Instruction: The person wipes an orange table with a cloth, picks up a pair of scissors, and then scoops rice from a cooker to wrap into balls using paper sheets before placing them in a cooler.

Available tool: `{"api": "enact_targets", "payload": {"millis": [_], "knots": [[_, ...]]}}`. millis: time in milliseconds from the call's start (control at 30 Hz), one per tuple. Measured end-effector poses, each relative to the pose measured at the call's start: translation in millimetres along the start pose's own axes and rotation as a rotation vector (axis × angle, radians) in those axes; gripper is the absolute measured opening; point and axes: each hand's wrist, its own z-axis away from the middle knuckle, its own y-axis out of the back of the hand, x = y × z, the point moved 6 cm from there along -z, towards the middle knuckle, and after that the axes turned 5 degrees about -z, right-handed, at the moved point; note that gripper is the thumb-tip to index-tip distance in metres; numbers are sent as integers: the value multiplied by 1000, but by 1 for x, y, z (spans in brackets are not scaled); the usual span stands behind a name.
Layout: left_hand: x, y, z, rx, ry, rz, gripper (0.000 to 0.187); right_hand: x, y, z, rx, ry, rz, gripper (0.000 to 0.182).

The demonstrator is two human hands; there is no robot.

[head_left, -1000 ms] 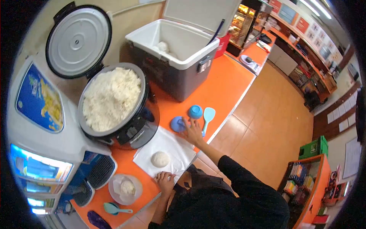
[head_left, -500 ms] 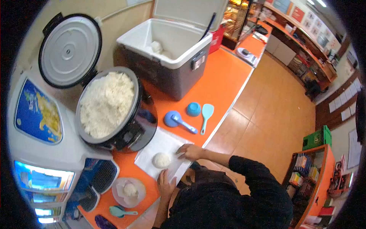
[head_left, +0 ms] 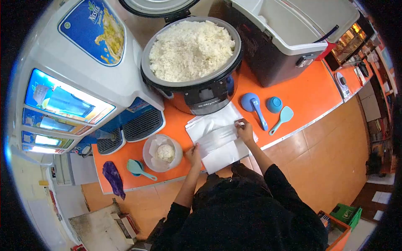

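Observation:
A strip of white wrapping paper (head_left: 217,139), folded over and bulging, lies on a stack of white sheets (head_left: 224,158) at the counter's front edge. My left hand (head_left: 193,156) pinches its left end, with fingers closed. At the other end, my right hand (head_left: 245,131) has thumb and fingers closed on the paper. No rice shows between the hands; whatever lies under the fold is hidden. Just left of my left hand stands a round white tub (head_left: 151,164) holding paper and a rice mound (head_left: 165,153).
Behind the paper stands an open rice cooker (head_left: 205,97) heaped with rice (head_left: 190,50). A grey cooler (head_left: 272,62), blue ladle (head_left: 255,109), blue cup (head_left: 274,104) and turquoise paddle (head_left: 283,118) are right. Leftward are another paddle (head_left: 140,168), purple cloth (head_left: 112,179) and drink dispenser (head_left: 100,83).
The view has swung left. The rice mound that lay exposed on the paper is out of sight, and the paper is now folded over, its ends held by both hands.

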Motion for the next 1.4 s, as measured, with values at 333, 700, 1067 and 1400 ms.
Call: {"api": "enact_targets", "payload": {"millis": [333,700,1067,1400], "knots": [[-36,51,75,-642,589,-196,28,-82,-30,122,-609,856,735,63],[41,-30,-27,-444,117,-85,27,-74,-53,122,-761,834,863,71],[110,-63,18,-893,-614,-446,35,-64,-39,122,-676,944,789,67],[95,-78,83,-456,-1070,-617,30,-37,-35,116,-680,1055,787,57]]}}
